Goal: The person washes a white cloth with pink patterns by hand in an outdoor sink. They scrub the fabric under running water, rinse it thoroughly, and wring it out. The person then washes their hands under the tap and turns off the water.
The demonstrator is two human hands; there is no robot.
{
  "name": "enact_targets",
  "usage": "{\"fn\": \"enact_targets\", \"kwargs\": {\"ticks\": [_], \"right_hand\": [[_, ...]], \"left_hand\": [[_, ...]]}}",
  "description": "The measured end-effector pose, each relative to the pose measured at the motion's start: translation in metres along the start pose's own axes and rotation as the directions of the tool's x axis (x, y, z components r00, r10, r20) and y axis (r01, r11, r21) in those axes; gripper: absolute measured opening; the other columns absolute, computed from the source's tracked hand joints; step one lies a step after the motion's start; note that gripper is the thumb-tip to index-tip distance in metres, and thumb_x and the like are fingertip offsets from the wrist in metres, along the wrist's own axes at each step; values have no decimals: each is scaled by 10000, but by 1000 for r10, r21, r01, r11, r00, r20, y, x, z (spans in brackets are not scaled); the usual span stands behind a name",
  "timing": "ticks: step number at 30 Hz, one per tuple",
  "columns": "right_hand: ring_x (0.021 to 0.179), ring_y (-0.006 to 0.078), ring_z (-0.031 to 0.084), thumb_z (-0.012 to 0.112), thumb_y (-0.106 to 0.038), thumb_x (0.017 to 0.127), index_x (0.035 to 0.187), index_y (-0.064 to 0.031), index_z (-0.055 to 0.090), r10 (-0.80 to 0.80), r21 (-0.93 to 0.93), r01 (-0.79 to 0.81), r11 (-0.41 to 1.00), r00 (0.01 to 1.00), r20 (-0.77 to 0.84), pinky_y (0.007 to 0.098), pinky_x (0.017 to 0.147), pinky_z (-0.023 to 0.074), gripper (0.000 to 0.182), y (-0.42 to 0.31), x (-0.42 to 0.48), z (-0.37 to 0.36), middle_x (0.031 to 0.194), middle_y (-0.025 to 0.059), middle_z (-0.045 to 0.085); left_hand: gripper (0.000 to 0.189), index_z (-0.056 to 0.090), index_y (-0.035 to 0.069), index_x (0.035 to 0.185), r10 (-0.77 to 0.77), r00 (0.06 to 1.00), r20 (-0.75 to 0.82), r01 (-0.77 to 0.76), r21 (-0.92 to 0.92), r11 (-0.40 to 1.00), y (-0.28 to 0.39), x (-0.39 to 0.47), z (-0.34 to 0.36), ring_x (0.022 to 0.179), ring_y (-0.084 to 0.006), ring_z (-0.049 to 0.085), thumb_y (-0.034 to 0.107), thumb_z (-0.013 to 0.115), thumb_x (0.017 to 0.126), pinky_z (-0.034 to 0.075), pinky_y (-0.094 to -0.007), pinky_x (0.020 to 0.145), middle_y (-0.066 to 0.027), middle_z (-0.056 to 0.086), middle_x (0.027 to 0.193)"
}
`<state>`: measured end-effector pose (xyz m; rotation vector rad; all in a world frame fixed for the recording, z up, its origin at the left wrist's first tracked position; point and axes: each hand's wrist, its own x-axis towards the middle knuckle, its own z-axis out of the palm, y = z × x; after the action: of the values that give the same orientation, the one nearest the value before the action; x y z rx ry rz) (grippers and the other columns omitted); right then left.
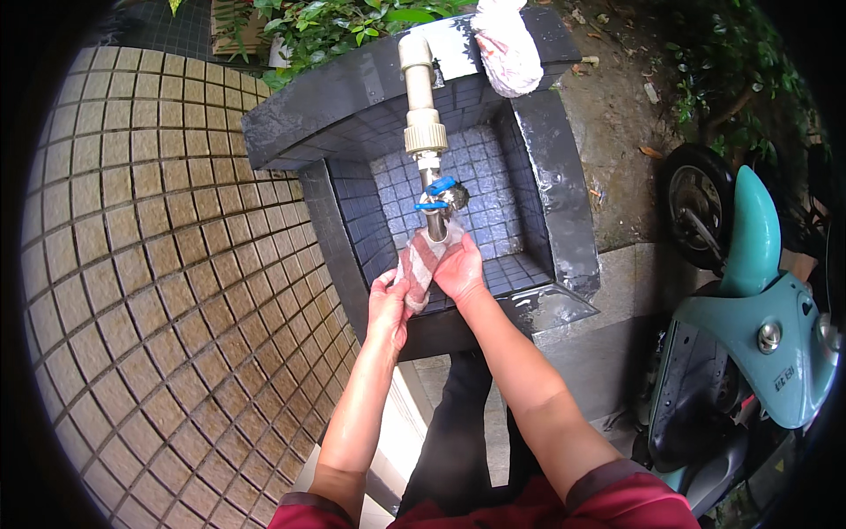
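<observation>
A wet cloth (pixel 418 268) with reddish and pale stripes hangs under the mouth of a metal tap (pixel 435 221) with blue handles. My left hand (pixel 388 307) pinches its lower left side between thumb and fingers. On the other side my right hand (pixel 461 266) holds the cloth near the spout, palm turned up. Water appears to run over the cloth and my right fingers. Both hands are above the near part of a dark tiled sink (pixel 350 225). The far end of the cloth is partly hidden behind the spout.
A pale plastic pipe (pixel 418 86) feeds the tap from the back ledge. A bunched white and pink cloth (pixel 507 56) lies on the back right corner. A tiled wall (pixel 178 264) rises at the left. A turquoise scooter (pixel 747 324) stands at the right, and leafy plants (pixel 330 26) grow behind.
</observation>
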<state>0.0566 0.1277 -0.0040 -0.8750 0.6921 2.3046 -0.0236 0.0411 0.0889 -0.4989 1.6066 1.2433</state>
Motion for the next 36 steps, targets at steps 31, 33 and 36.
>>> {"fn": "enact_targets", "kwargs": {"ticks": [31, 33, 36], "right_hand": [[661, 292, 606, 524, -295, 795, 783, -122, 581, -97, -596, 334, -731, 813, 574, 394, 565, 479, 182, 57, -67, 3, 737, 118, 612], [671, 304, 606, 506, -298, 814, 790, -98, 579, -163, -607, 192, -771, 862, 479, 409, 575, 479, 214, 41, -60, 24, 741, 138, 609], [634, 329, 568, 529, -254, 812, 731, -42, 525, -342, -603, 128, -787, 724, 599, 426, 550, 446, 227, -6, -33, -15, 688, 156, 556]], "left_hand": [[282, 551, 116, 1063, -209, 855, 474, 396, -337, 854, -63, 69, 5, 932, -212, 573, 313, 470, 879, 467, -393, 825, -61, 599, 1019], [272, 550, 111, 1060, -192, 877, 440, 346, -301, 888, -49, 74, -6, 919, -215, 578, 298, 476, 877, 466, -384, 826, -60, 599, 1016], [279, 534, 92, 1099, -234, 851, 470, 399, -288, 871, -28, 54, 20, 914, -226, 582, 259, 437, 898, 463, -355, 834, -85, 591, 1062]]}}
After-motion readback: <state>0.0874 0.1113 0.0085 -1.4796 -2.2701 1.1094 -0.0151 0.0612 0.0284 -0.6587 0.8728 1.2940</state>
